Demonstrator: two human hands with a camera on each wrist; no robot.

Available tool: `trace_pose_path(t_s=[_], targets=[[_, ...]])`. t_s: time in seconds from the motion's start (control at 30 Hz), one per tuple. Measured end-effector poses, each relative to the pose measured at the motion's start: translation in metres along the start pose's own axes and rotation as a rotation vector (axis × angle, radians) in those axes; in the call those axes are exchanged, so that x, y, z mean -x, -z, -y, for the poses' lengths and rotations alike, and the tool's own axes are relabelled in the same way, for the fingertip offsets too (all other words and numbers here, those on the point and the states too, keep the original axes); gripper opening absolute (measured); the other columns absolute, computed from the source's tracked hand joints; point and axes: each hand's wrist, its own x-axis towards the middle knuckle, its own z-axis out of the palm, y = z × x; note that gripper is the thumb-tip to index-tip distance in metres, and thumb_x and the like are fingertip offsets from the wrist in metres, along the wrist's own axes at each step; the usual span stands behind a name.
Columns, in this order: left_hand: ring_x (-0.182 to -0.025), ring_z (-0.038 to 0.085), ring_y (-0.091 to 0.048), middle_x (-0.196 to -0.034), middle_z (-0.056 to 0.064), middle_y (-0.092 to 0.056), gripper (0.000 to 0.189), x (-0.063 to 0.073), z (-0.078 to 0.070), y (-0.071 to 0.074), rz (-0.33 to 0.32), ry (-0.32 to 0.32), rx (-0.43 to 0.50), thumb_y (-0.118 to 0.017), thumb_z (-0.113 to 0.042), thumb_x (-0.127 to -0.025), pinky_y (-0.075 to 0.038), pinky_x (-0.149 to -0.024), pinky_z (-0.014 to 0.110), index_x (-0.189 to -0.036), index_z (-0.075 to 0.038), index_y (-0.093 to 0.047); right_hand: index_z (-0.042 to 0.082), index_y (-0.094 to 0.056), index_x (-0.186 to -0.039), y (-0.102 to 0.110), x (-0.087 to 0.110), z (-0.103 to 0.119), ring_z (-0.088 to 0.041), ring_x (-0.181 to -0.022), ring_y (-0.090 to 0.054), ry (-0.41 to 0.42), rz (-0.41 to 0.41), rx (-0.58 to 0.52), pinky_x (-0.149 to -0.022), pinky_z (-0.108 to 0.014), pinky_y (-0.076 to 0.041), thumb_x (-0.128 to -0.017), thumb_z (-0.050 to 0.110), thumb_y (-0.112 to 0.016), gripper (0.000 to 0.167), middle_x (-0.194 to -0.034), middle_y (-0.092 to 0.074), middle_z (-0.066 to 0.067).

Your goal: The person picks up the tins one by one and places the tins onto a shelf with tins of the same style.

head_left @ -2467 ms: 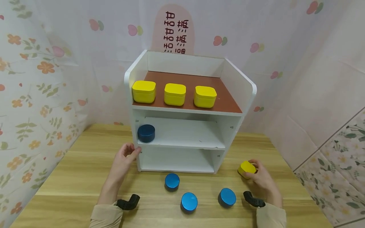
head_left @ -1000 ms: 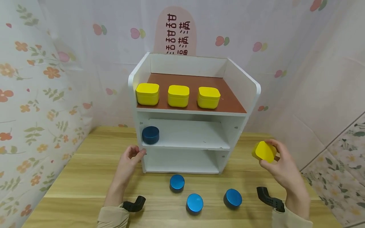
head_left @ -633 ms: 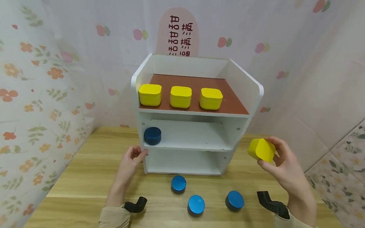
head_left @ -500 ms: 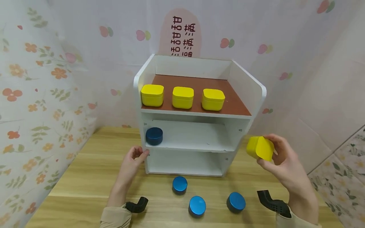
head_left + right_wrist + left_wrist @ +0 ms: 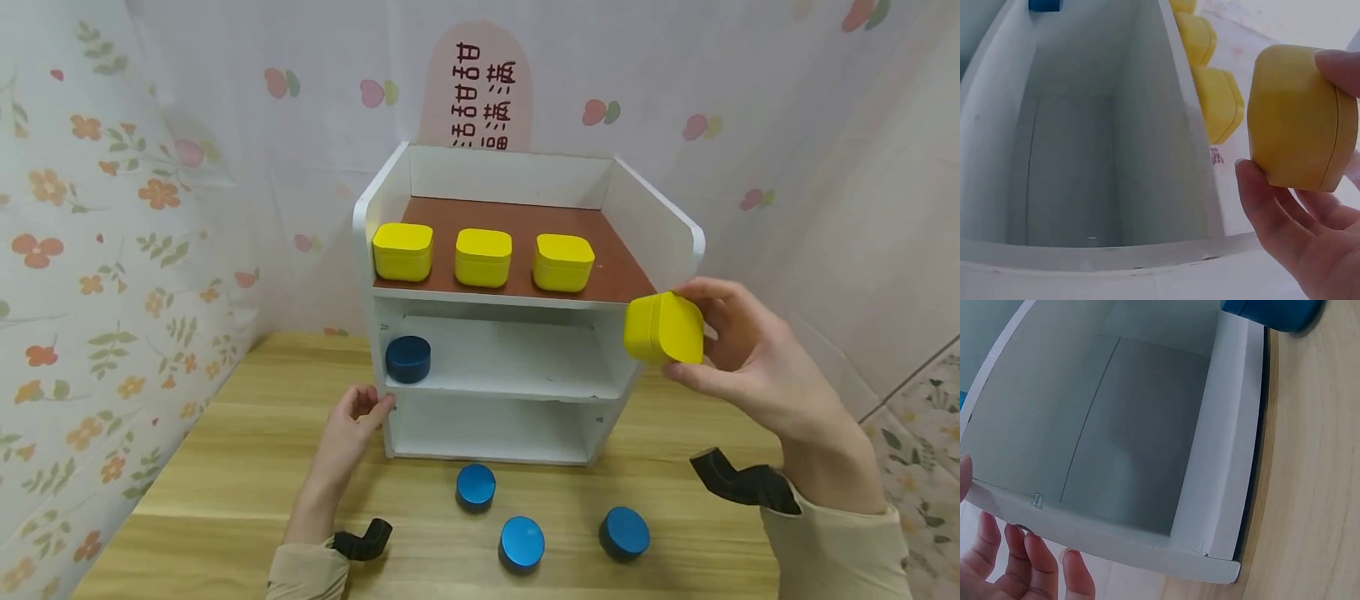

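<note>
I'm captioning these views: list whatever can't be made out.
Head: the wall lettering's lower end, hidden behind the white shelf.
Left wrist: rest of the blue container, cut off by the top edge.
Right wrist: part of the held yellow box, covered by the right grip.

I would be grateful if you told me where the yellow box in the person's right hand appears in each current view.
Head: right of centre, the yellow box is held in the right hand, overlapping the shelf unit's right edge in the image.
Left wrist: not in it.
Right wrist: upper right, the yellow box is between thumb and fingers.
Shared landmark: the white shelf unit, partly visible in both wrist views.
</note>
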Motion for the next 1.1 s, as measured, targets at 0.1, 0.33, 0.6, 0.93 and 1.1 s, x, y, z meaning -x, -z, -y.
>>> trace_pose_path(t_s=[0.1,0.33,0.6,0.93,1.1], targets=[[-0.100,0.022,-0.045,-0.102,0.010,-0.049,0.031,0.000,-0.001,-0.001,0.000,0.009,0.005,-0.065,-0.024,-0.097,-0.043,-0.084,0.033,-0.107,-0.002,-0.046,-0.012,-0.036,-0.135,0.006,-0.013,0.011,-0.027,-0.112,-0.050,-0.033,0.019,0.085,-0.094,-0.024,-0.046,-0.071,-0.035,-0.060,0.072,-0.129,-0.041,-0.024],[-0.100,0.022,-0.045,-0.103,0.010,-0.049,0.032,0.001,-0.002,-0.001,-0.002,0.012,0.011,-0.064,-0.025,-0.097,-0.043,-0.084,0.032,-0.108,-0.001,-0.046,-0.002,-0.044,-0.135,0.013,-0.043,0.028,-0.019,-0.107,-0.054,-0.098,0.071,0.463,-0.093,-0.016,-0.042,-0.075,-0.021,-0.071,0.069,-0.129,-0.048,-0.012],[-0.099,0.021,-0.046,-0.102,0.009,-0.050,0.033,0.000,0.001,-0.001,-0.003,0.004,0.006,-0.065,-0.027,-0.096,-0.043,-0.081,0.030,-0.107,-0.002,-0.047,0.011,-0.049,-0.137,0.022,-0.069,0.040,-0.010,-0.107,-0.052,-0.152,0.143,0.740,-0.088,-0.009,-0.041,-0.077,-0.004,-0.080,0.069,-0.130,-0.052,0.002],[-0.097,0.020,-0.046,-0.101,0.008,-0.051,0.033,0.002,-0.002,-0.001,-0.003,0.004,0.017,-0.065,-0.027,-0.096,-0.041,-0.080,0.030,-0.106,-0.002,-0.046,0.006,-0.052,-0.134,0.030,-0.089,0.047,-0.023,-0.109,-0.055,-0.024,0.280,0.999,-0.088,-0.007,-0.034,-0.071,0.002,-0.085,0.071,-0.126,-0.058,-0.006],[-0.098,0.021,-0.045,-0.102,0.008,-0.051,0.034,0.001,-0.001,-0.001,-0.007,0.011,0.010,-0.066,-0.028,-0.095,-0.040,-0.080,0.031,-0.106,-0.003,-0.046,0.014,-0.051,-0.136,0.034,-0.097,0.043,-0.018,-0.089,-0.059,-0.181,0.322,1.012,-0.072,-0.021,-0.047,-0.078,0.010,-0.082,0.066,-0.126,-0.057,-0.007]])
